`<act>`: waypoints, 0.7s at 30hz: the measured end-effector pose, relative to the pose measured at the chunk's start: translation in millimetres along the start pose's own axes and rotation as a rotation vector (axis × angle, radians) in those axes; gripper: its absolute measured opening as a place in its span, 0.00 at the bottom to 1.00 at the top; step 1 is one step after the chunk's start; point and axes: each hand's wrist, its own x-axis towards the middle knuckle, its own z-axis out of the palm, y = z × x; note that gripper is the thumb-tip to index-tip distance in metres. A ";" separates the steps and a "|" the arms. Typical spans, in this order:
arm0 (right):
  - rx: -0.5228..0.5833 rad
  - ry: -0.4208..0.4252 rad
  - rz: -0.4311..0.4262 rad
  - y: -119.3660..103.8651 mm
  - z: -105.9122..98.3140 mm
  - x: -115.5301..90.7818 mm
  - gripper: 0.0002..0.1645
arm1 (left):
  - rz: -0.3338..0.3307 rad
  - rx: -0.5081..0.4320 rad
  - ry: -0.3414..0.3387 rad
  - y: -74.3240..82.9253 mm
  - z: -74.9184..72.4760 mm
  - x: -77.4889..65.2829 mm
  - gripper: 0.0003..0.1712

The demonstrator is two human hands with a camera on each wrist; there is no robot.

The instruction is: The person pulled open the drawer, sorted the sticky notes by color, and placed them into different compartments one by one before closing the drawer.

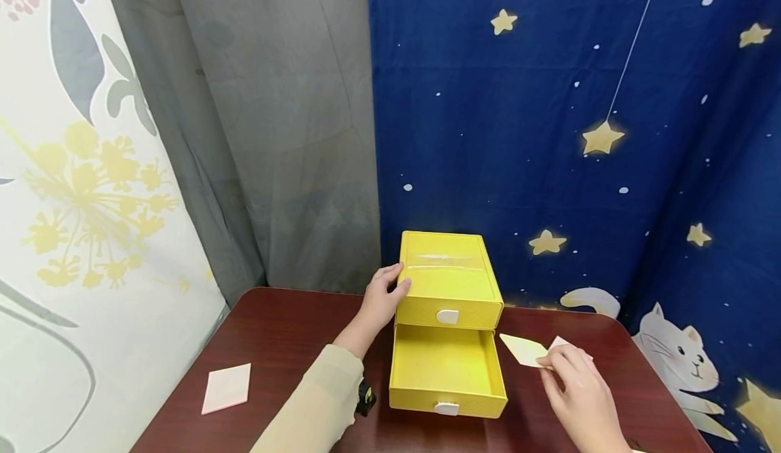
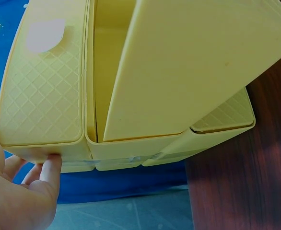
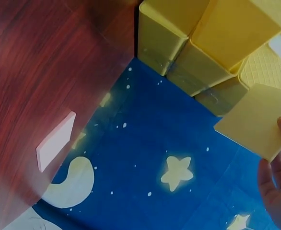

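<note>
On the left part of the dark red table lies one pale paper pad. Next, the left hand rests with relaxed fingers against the upper left side of one yellow cabinet. The cabinet has three drawers; one, the middle drawer, is pulled out. To its right, the right hand pinches one yellow paper pad between thumb and fingers. Behind this hand, one pinkish pad lies on the table.
</note>
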 end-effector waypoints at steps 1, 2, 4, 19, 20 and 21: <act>0.007 0.000 -0.013 -1.3 1.0 -0.2 0.06 | 0.000 0.001 0.002 -0.1 0.0 0.0 0.31; 0.016 0.000 -0.030 -2.3 2.3 -0.4 0.03 | 0.001 0.001 0.003 -0.2 0.0 0.0 0.31; 0.019 0.007 -0.056 -5.3 5.1 -0.8 0.15 | -0.002 0.001 0.004 0.0 -0.2 -0.2 0.31; 0.101 0.008 -0.157 -24.1 23.3 -2.1 0.28 | 0.012 0.007 0.003 2.2 -1.6 -1.5 0.31; 0.102 0.005 -0.157 -25.0 23.9 -2.2 0.28 | 0.008 0.006 0.002 2.2 -1.6 -1.3 0.31; 0.102 0.002 -0.157 -25.9 24.6 -2.2 0.28 | 0.006 0.005 0.001 2.1 -1.7 -1.2 0.31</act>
